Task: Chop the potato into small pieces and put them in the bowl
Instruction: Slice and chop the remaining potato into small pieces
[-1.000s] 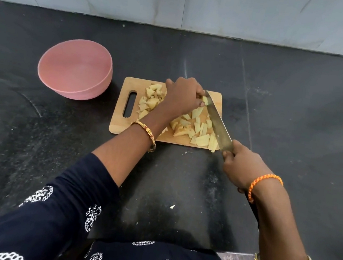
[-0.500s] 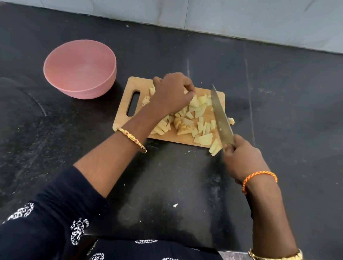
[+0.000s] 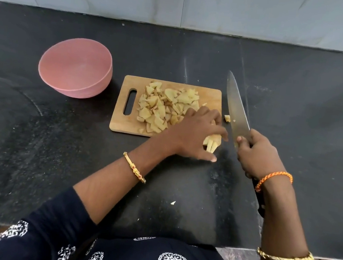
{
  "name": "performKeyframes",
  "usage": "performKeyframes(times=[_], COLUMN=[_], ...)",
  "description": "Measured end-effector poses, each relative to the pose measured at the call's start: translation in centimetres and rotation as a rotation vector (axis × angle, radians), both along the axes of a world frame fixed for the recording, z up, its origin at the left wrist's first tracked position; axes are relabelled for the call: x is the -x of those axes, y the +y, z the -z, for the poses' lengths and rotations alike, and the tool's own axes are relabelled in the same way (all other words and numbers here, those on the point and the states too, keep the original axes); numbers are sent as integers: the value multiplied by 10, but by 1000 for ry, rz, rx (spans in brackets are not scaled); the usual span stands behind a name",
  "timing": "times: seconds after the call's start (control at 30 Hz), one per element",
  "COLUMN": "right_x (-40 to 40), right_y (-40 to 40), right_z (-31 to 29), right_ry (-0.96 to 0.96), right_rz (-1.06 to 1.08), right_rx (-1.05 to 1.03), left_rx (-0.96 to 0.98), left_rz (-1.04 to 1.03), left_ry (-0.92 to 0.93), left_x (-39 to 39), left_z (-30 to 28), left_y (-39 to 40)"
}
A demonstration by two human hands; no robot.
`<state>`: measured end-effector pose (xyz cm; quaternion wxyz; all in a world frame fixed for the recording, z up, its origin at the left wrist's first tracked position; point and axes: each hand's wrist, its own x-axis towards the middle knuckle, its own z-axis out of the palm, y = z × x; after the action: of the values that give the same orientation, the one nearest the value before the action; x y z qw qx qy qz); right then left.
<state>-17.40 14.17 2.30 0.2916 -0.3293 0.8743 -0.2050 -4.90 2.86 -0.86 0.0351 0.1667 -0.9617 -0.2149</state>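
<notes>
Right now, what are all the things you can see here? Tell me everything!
bowl: one, pink, on the counter left of the board, nothing seen inside.
cutting board: one, wooden, middle of the counter.
potato pieces: a heap, pale yellow, on the board; some longer sticks at its near right corner, a stray bit just off its right edge, another on the counter nearer the person.
knife: one, silver blade, right of the board.
counter: one, black.
wall: grey, behind.
left hand: gathering the sticks.
right hand: gripping the knife.
</notes>
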Motion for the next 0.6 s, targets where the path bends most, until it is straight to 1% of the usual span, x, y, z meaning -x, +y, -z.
performKeyframes(times=[0.07, 0.13, 0.23, 0.33, 0.4, 0.5, 0.6], right_x=[0, 0, -1, -1, -2, -4, -7], right_y=[1, 2, 2, 2, 2, 2, 3], right_z=[2, 6, 9, 10, 10, 13, 16], right_ry=[-21, -29, -55, -79, -81, -87, -103], right_rz=[9, 13, 17, 8, 3, 5, 8], right_rx=[17, 31, 55, 91, 117, 150, 138], left_rx=[88, 144, 227, 239, 226, 188, 190], left_rz=[98, 146, 185, 195, 177, 96, 16], left_ry=[-50, -52, 26, 102, 157, 235, 268], left_x=[2, 4, 4, 2, -2, -11, -18], left_z=[2, 2, 4, 6, 6, 8, 17], left_y=[2, 2, -5, -13, -18, -26, -32])
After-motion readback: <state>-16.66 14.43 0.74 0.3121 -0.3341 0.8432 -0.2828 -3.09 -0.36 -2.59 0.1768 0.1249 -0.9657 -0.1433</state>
